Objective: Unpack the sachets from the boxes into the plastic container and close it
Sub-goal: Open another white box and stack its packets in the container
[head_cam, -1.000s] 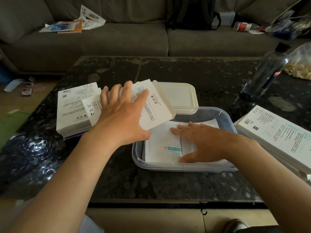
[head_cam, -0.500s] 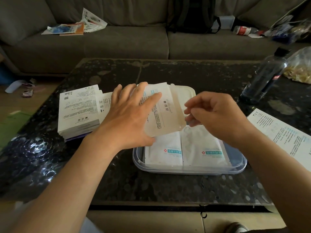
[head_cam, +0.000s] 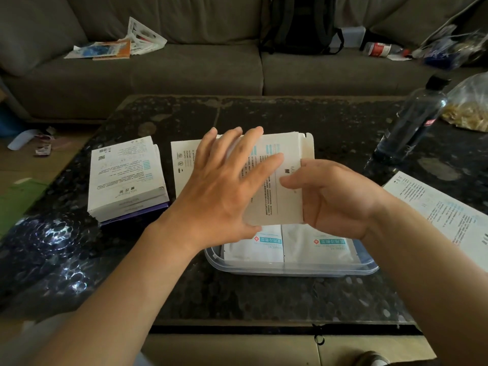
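A flat white printed cardboard box (head_cam: 277, 180) is gripped between both hands: the left hand (head_cam: 224, 186) spreads over its top, the right hand (head_cam: 332, 199) pinches its edge. Beneath them, a clear plastic container (head_cam: 290, 268) holds two white sachets (head_cam: 256, 247).

left hand (head_cam: 221, 186) + right hand (head_cam: 335, 199): holding box (head_cam: 284, 178) | above container (head_cam: 290, 269) | sachets (head_cam: 285, 247) inside

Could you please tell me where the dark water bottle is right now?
In the head view, the water bottle stands at the table's far right, beside a clear plastic bag.
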Demonstrator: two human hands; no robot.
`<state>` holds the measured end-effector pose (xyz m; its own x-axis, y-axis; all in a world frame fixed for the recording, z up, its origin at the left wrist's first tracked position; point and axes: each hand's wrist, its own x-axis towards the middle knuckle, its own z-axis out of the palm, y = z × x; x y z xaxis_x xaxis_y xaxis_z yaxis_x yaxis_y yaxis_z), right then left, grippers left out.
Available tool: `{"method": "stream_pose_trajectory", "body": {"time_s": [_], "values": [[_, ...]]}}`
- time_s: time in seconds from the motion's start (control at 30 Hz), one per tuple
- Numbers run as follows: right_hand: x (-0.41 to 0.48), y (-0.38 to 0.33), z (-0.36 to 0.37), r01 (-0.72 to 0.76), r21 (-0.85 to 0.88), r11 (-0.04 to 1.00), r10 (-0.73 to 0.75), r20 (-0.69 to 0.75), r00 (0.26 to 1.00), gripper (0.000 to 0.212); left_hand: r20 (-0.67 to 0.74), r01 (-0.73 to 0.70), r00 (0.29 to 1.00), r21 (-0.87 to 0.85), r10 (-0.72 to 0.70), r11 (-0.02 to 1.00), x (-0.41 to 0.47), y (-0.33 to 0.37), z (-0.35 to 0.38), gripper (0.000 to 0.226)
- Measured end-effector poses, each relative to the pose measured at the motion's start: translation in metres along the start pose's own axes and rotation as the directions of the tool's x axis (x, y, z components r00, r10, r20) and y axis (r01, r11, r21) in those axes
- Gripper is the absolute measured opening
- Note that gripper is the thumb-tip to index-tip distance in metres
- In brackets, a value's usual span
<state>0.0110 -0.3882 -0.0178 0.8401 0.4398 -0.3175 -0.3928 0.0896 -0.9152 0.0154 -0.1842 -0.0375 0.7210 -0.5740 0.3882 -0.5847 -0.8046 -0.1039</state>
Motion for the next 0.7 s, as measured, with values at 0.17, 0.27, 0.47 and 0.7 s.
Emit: {"method": "stream_pose_trajectory", "body": {"time_s": [0.17,0.27,0.47,0.7], "values": [[0.005,0.002,0.001,0.002,0.025,1.000,-0.001,-0.069,0.998,0.032,-0.007,-0.011,1.000,0.020,0.011,1.000,-0.001,0.001,0.001,0.114],[0.005,0.002,0.005,0.014,-0.006,1.000,-0.015,-0.123,0.992,0.028,0.016,-0.008,1.000,0.031,0.007,0.999,0.000,0.003,0.001,0.116],[-0.005,-0.003,0.008,0.111,-0.348,0.931,-0.244,-0.367,0.898,0.014,0.045,-0.027,0.999,0.016,0.026,1.000,0.005,0.012,0.001,0.118],[-0.039,-0.013,-0.014,0.054,-0.365,0.930,-0.270,-0.573,0.774,0.007,0.075,-0.051,0.996,-0.015,0.052,0.999,0.028,0.049,-0.004,0.119]]}}
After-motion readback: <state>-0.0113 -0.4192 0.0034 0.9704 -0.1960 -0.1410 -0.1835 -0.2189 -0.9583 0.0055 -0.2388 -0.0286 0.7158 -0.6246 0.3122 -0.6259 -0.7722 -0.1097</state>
